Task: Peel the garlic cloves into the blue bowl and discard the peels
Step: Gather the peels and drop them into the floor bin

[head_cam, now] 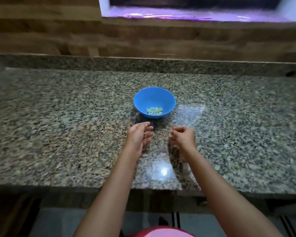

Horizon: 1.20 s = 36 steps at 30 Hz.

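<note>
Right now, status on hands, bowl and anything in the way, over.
Left hand open, just short of blue bowl. Right hand curled, contents unclear in blur. Bowl upright on counter, garlic cloves inside. Nothing between hands and bowl.

The bowl [143, 100] is blue, the cloves [154, 110] in it pale yellow-green. The counter [58, 117] is speckled grey, black and tan; the wall [41, 31] banded brown wood.

Round blue plastic bowl [143, 100] upright on speckled granite table [58, 117], just 12 o'clock of frame centre. Small pale yellow-green garlic cloves [154, 111] clustered inside, toward bowl's 6 o'clock.
</note>
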Available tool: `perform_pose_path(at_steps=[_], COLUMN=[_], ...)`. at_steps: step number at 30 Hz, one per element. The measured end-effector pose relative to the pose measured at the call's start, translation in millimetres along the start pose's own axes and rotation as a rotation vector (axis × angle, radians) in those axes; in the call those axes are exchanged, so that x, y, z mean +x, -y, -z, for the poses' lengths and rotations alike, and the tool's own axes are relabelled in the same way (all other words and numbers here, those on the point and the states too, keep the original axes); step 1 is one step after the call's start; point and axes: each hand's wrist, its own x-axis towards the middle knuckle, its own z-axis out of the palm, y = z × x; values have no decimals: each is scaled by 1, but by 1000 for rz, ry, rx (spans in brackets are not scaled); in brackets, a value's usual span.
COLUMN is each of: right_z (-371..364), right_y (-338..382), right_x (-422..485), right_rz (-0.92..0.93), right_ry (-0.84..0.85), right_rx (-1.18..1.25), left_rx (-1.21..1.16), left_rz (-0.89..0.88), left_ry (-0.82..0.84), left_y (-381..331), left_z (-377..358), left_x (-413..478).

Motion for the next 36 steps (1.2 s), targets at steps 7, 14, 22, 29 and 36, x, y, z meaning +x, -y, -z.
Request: perform_pose_path(at_steps=[7,14,22,29,36], right_z=[5,-4,-36,-38,-47], right_y=[1,15,68,62,16], right_x=[28,26,28,13,-21], right_rz=[136,165,367,465,343], right_ry=[44,90,24,-4,132], right_rx=[-462,-462,-333,-320,-344], left_rx=[49,73,261,837,1046], left_rz=[27,3,-92,-277,-417], left_ry=[-63,-87,-64,-142,-53], left_y=[6,-7,-7,7,12], left_z=[0,8,34,56,57], left_x=[21,40,50,53,67])
